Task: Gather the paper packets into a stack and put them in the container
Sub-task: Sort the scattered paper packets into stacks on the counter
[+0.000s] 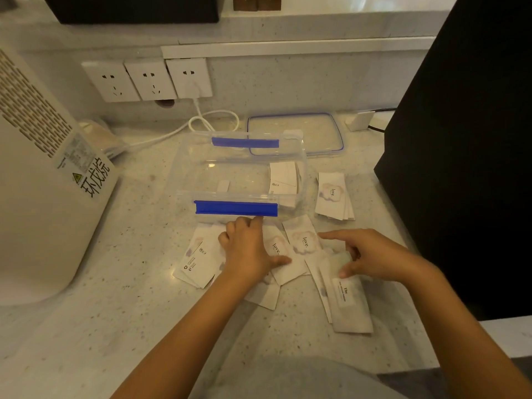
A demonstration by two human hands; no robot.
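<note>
Several white paper packets lie scattered on the counter in front of a clear plastic container [184,174] with blue clips. My left hand [247,249] rests flat on the packets [198,260] near the container's front wall, thumb pressing one printed "love" [285,266]. My right hand [371,254] pinches the top of a greyish packet [351,306], index finger stretched toward another "love" packet [302,237]. A few packets [283,180] lie inside the container at its right end. A small pile of packets [332,197] lies to the container's right.
The container's lid [296,133] with blue seal lies behind it. A white appliance [43,168] stands at the left, a black box [466,154] at the right. Wall sockets [149,80] and a white cable [213,119] are at the back.
</note>
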